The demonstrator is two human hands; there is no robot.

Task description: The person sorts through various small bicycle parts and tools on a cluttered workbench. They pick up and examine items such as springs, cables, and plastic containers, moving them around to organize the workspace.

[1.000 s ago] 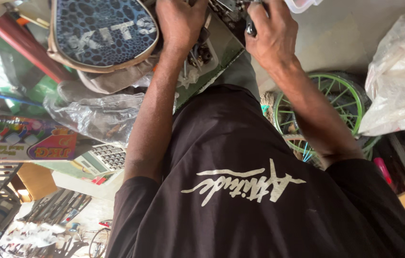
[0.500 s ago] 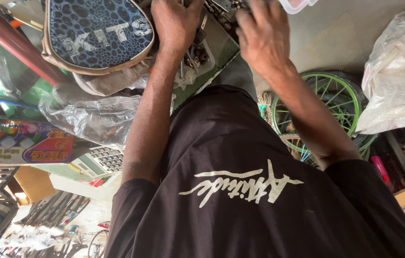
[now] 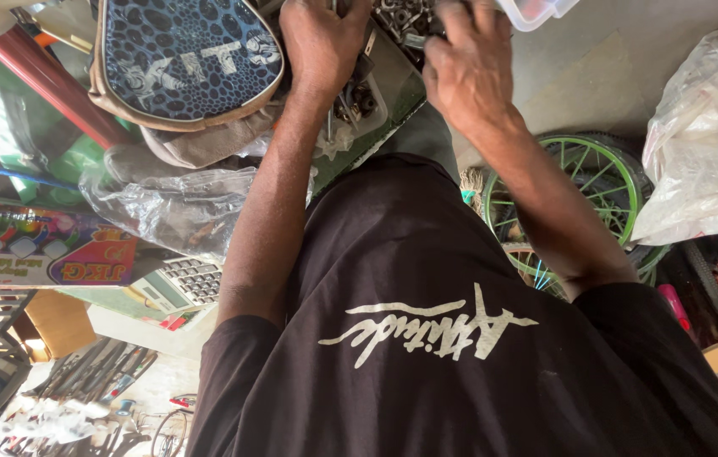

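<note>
- our left hand [image 3: 322,42] is at the far edge of the view, knuckles up, fingers curled down into a heap of small metal bits [image 3: 357,100]. we cannot tell if it has hold of any of them.
- our right hand [image 3: 466,72] is just to the right of it, a little blurred, with the fingers bent over a pile of silver nuts and bolts [image 3: 405,21]. we cannot tell what is under the fingers, or if they grip something.
- the metal bits lie on a green worktop [image 3: 393,114], between our two hands and partly hidden by them.
- left of the left hand sits a blue spotted bag [image 3: 181,55] with a tan rim, touching the wrist side of that hand.
- under the bag there is crumpled clear plastic [image 3: 164,207], and nearer to us a bright cardboard box [image 3: 41,250] and a grey calculator [image 3: 181,283].
- a red pole [image 3: 41,80] runs slanted at the far left.
- to the right, down on the floor, a small wheel with a green rim [image 3: 600,182] lies beside a white plastic sack [image 3: 706,152].
- a clear tub [image 3: 536,10] peeks in at the far edge, right of the right hand.
- our black shirt [image 3: 460,355] fills the near part of the view.
</note>
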